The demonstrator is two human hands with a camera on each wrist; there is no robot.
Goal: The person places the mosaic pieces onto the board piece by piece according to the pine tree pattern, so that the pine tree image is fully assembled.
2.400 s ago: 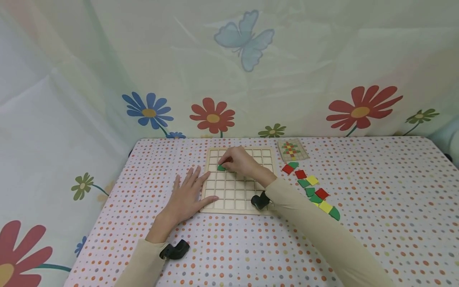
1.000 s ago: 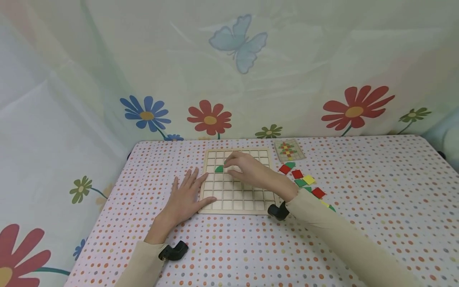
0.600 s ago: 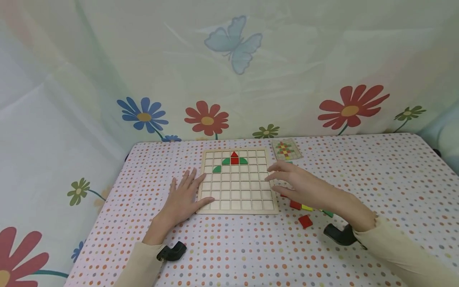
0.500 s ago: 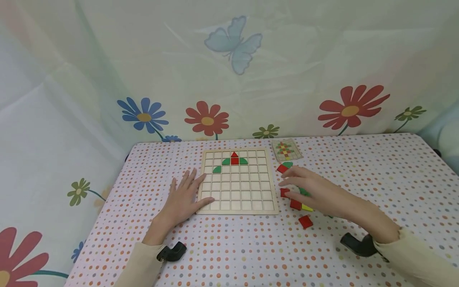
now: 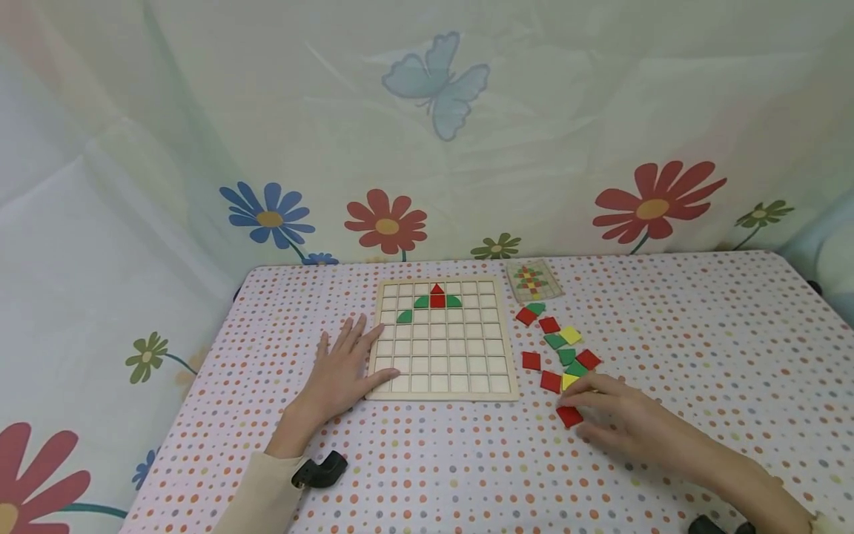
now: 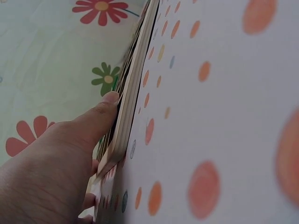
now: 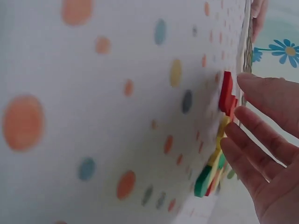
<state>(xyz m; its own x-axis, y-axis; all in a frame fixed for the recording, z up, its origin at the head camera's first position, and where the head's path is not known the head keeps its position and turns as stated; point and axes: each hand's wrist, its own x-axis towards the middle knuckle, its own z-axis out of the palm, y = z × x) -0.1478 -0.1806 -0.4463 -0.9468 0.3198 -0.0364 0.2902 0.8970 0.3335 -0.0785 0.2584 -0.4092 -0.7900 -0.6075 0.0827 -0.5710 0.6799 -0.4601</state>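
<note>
Hung at the back with a flowered curtain; spread below with a dotted tablecloth.

In the head view, find the red tile flat on the dotted tablecloth, just off the near right corner of the board, and under the reach of the right hand, between fingertips and thumb. Square, so without a long axis; turned askew to the grid. Much nearer to the right hand than to the left hand, with the board in between. Just beyond the red tile, notice the yellow tile, partly covered by fingers, and farther off the picture card.

In the left wrist view, see the left hand steadying the board, judging by the thumb on its edge; fingers spread in the head view, gripping nothing.

In the right wrist view, see the right hand loosely spread and holding nothing, with fingertips parted and apparently just short of the red tile; impossible to rule out a light touch.
</note>
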